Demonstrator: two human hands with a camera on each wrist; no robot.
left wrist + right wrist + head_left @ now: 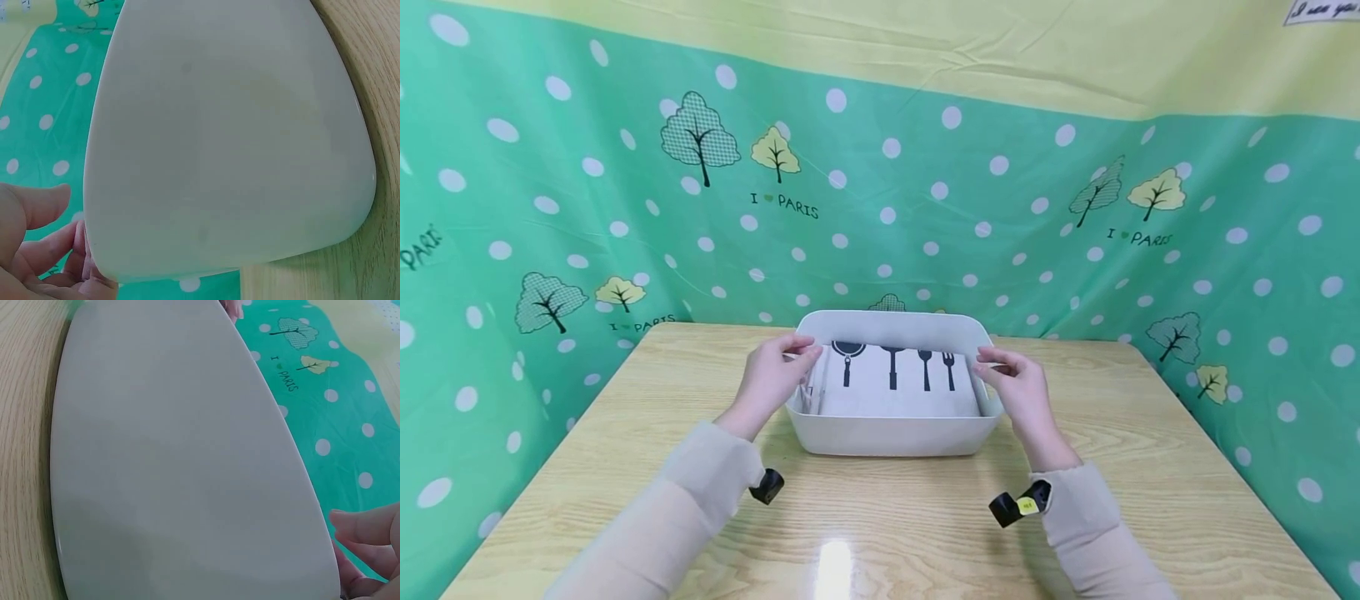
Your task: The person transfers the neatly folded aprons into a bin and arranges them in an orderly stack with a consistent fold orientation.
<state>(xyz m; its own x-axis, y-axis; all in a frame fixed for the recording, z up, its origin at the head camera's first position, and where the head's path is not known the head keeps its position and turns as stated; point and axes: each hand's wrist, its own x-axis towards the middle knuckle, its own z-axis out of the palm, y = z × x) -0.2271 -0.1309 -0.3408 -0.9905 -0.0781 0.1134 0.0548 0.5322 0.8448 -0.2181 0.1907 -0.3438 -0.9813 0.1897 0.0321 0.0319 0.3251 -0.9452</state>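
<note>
A white plastic bin (895, 435) stands on the table, its long side towards me. Inside lies a folded white cloth (872, 400) printed with a black pan, spoon, fork and another utensil. My left hand (772, 379) is at the bin's left end, fingertips over the rim beside the cloth. In the left wrist view its thumb (47, 203) stands apart from the fingers, whose tips are partly hidden by the bin wall. My right hand (1018, 387) is at the right end, fingertips at the rim. Neither hand visibly grips anything.
The wooden table (880, 517) carries the bin near its far edge. A green curtain (910, 208) with white dots and trees hangs behind and along both sides. Each wrist wears a black camera (767, 486).
</note>
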